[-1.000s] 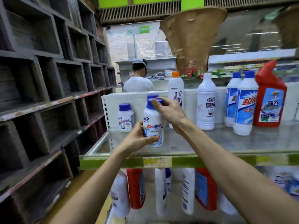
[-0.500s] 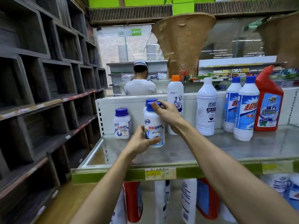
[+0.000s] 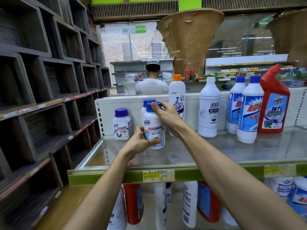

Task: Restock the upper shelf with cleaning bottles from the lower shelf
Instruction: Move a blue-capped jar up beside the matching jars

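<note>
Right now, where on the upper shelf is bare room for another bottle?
The upper shelf is bare along its front, right of the held bottle, before the plain white bottle; also before the small left bottle. Crowded: the right back, by the red bottle.

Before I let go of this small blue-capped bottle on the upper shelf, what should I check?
1. Grip: left hand holds the small bottle by its body, right hand grips its cap: ok.
2. Bottle upright, label facing front: ok.
3. Base fully down on the upper shelf: cannot tell.
4. Gap to the twin bottle behind: cannot tell, they overlap.
5. Bare shelf in front of it: ok.
6. More stock below, such as the red bottle: ok.
</note>
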Motion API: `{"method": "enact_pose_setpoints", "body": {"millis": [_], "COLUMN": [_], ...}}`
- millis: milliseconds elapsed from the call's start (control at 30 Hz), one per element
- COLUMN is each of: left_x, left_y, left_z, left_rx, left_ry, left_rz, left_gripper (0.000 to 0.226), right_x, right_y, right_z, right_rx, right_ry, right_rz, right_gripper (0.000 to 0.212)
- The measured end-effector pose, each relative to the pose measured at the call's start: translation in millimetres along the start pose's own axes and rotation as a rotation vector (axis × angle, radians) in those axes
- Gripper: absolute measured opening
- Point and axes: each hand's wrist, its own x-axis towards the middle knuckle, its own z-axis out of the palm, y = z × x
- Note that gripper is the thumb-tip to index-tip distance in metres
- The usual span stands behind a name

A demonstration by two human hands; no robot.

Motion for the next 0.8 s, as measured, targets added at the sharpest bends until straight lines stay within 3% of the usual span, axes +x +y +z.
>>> {"method": "enact_pose_setpoints", "body": {"millis": [567, 700, 800], "left_x": [4, -2, -18], "left_y": [-6, -7, 3], "left_z": [-8, -13, -12], "left_rx": [0.065, 0.151, 0.100], "left_ry": [0.067, 0.103, 0.167], "left_rz": [0.011, 0.045, 0.099], "left_gripper": [0.063, 0.073, 0.093], "right_x": [-6, -15, -31], "right_y": [-6, -11, -22], "right_z": [7, 2, -6], "right_rx": [-0.072, -0.100, -0.016], "right_ry": [-0.061, -0.046, 0.024], "right_rz": [0.038, 0.049, 0.015], "right_gripper": [0.048, 0.055, 0.057]}}
